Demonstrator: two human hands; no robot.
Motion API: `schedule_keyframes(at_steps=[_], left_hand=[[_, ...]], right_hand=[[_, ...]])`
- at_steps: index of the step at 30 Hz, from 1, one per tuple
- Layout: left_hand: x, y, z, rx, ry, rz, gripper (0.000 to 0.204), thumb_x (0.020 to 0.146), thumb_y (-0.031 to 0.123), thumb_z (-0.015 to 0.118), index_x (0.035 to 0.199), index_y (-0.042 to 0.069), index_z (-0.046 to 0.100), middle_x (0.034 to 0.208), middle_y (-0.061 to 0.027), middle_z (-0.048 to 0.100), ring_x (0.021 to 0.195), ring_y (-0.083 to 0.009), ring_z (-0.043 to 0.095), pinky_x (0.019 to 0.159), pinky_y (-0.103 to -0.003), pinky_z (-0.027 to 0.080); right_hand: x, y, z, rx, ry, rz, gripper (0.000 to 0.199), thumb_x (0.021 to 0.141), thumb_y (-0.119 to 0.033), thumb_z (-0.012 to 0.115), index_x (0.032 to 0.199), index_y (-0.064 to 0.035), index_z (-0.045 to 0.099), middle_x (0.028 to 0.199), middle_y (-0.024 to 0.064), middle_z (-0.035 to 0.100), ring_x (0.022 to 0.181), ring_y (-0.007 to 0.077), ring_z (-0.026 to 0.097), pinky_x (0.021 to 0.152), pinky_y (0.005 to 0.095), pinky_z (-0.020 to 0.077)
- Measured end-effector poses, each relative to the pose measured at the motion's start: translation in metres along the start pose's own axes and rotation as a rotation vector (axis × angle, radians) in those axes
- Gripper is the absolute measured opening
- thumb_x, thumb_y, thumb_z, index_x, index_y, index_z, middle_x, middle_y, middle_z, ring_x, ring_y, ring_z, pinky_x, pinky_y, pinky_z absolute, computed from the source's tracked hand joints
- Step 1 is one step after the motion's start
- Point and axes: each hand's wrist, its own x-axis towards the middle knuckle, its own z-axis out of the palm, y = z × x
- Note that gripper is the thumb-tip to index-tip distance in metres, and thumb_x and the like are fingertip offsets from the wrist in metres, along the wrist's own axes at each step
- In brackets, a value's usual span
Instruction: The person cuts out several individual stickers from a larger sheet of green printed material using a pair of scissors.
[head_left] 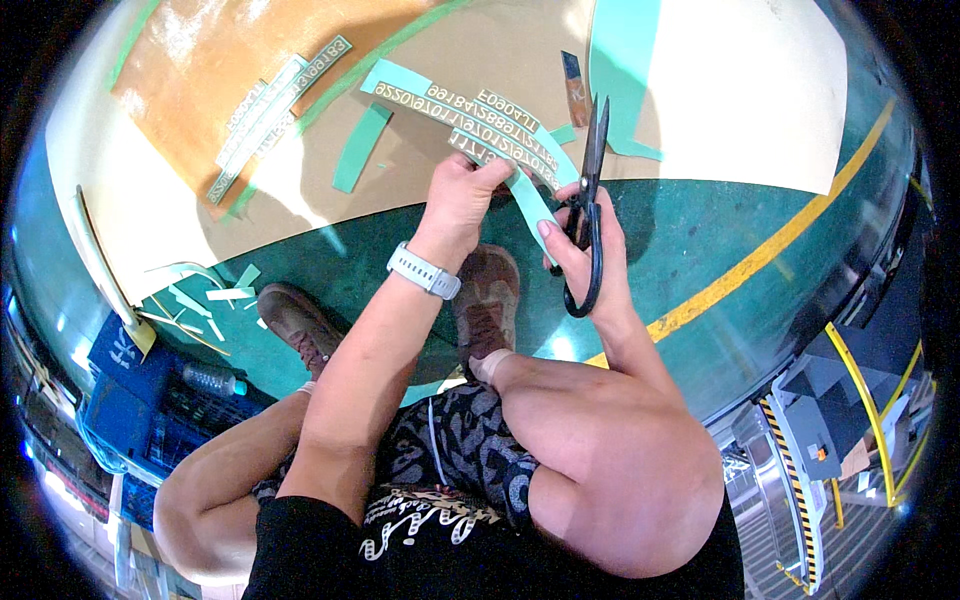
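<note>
My left hand (466, 198), a pale watch (423, 271) on its wrist, pinches the near edge of a curved light-green tape sheet (400, 78) with rows of pale characters. A narrow green strip (533, 213) runs from those fingers toward my right hand (603, 250). Black-handled scissors (592, 150) are in my right hand, blades pointing away from me and slightly parted. The right thumb lies against the strip's near end. Whether the strip is still joined to the sheet is hidden by my left fingers.
A big tan panel (290, 228) with an orange-brown area (180, 100) lies ahead. On it are another lettered strip (262, 125), a loose green strip (362, 148), a flat dark blade (574, 85) and green sheeting (622, 70). Scraps (190, 300) litter the green floor near a blue crate (150, 400).
</note>
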Motion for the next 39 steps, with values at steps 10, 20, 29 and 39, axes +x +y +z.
schedule_keyframes(at_steps=[10, 20, 29, 39], left_hand=[[-0.005, 0.019, 0.010, -0.216, -0.143, -0.014, 0.018, 0.086, 0.010, 0.059, 0.102, 0.001, 0.059, 0.097, -0.0092, 0.064, 0.086, -0.0181, 0.062, 0.080, -0.033, 0.050], [0.005, -0.002, 0.007, -0.200, -0.083, 0.049, 0.016, 0.089, 0.011, 0.056, 0.102, 0.002, 0.057, 0.099, -0.0077, 0.063, 0.090, -0.0186, 0.061, 0.081, -0.034, 0.050], [0.006, -0.004, 0.007, -0.256, -0.029, 0.080, 0.014, 0.089, 0.008, 0.054, 0.102, 0.002, 0.057, 0.097, -0.0058, 0.062, 0.087, -0.0170, 0.060, 0.081, -0.032, 0.050], [0.009, -0.014, 0.004, -0.285, -0.015, 0.066, 0.018, 0.090, 0.009, 0.054, 0.105, 0.001, 0.056, 0.100, -0.0083, 0.062, 0.091, -0.0199, 0.060, 0.082, -0.034, 0.050]], right_hand=[[0.023, -0.018, -0.049, -0.388, 0.338, -0.286, 0.036, 0.081, -0.009, 0.065, 0.112, -0.0040, 0.046, 0.078, 0.0022, 0.053, 0.068, 0.0107, 0.051, 0.063, 0.0252, 0.0449], [-0.014, 0.015, -0.022, 0.052, -0.371, 0.063, 0.050, 0.088, -0.051, 0.050, 0.106, -0.0041, 0.048, 0.069, -0.0006, 0.049, 0.058, 0.0069, 0.047, 0.049, 0.0212, 0.0403], [-0.011, 0.016, -0.017, 0.031, -0.361, 0.173, 0.046, 0.089, -0.050, 0.048, 0.098, -0.0049, 0.050, 0.067, -0.0004, 0.049, 0.057, 0.0063, 0.047, 0.047, 0.0205, 0.0399], [-0.009, 0.005, -0.010, 0.016, -0.308, 0.307, 0.041, 0.088, -0.048, 0.053, 0.092, -0.0065, 0.050, 0.065, -0.0015, 0.049, 0.053, 0.0058, 0.045, 0.044, 0.0207, 0.0376]])
